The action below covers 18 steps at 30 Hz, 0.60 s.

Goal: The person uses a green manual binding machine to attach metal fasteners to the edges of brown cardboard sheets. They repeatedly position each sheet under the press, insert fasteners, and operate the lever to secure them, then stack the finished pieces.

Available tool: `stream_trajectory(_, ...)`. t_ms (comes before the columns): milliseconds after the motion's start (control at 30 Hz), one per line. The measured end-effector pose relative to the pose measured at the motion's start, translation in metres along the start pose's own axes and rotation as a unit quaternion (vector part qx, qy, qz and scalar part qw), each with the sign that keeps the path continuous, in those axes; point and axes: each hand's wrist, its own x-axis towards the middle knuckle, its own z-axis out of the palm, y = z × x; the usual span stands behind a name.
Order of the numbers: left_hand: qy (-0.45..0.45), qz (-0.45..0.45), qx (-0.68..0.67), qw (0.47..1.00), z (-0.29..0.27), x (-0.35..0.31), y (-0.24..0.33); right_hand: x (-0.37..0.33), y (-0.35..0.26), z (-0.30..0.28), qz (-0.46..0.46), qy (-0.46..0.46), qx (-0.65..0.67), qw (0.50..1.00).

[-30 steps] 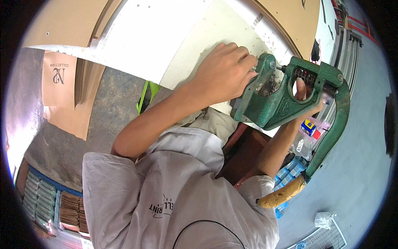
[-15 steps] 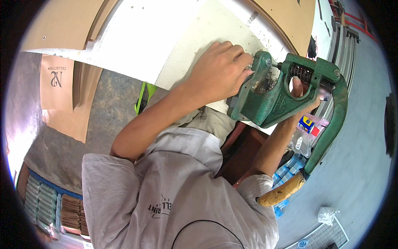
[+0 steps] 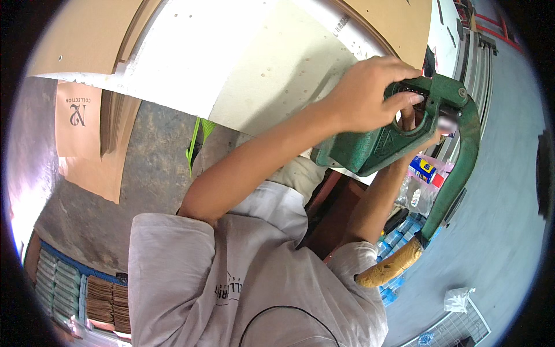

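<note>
A green metal hand press [image 3: 370, 147] with a long curved lever stands at the table's edge. Its lever ends in a grip [image 3: 393, 265] wrapped in yellowish-brown tape. My left hand [image 3: 370, 95] is closed about the upper head of the press, thumb and fingers on either side of it beside the spring. Behind the frame, my right hand [image 3: 430, 141] is mostly hidden; one digit shows inside the frame's opening, just below the left thumb. Whether either hand pinches a small part there cannot be seen.
Under the press lies a pale board [image 3: 272, 75] dotted with small specks on the white table [image 3: 191, 52]. Large brown cardboard sheets [image 3: 81, 34] lie at the far left. A blue and yellow can [image 3: 423, 169] with a red cap and clear plastic bags sit right of my right forearm.
My left hand has moved right, from the near-left end of the press base up to its head by the spring. The right hand stays behind the frame. The view has shifted slightly.
</note>
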Motion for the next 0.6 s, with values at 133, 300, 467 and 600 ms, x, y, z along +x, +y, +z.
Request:
stream_trajectory(133, -0.049, -0.032, -0.057, 0.997, -0.005, 0.010, -0.012, 0.000, -0.008, 0.004, -0.002, -0.005, -0.010, 1.000)
stream_trajectory(300, -0.069, -0.055, -0.044, 0.995, -0.007, 0.017, -0.017, 0.002, -0.009, 0.007, -0.001, -0.005, -0.014, 1.000)
stream_trajectory(467, -0.072, -0.081, -0.053, 0.993, -0.003, 0.018, -0.017, 0.001, -0.014, 0.010, 0.006, -0.007, 0.007, 1.000)
stream_trajectory(600, -0.066, -0.077, -0.070, 0.992, -0.001, 0.018, -0.019, 0.001, -0.016, 0.008, 0.015, -0.010, 0.005, 1.000)
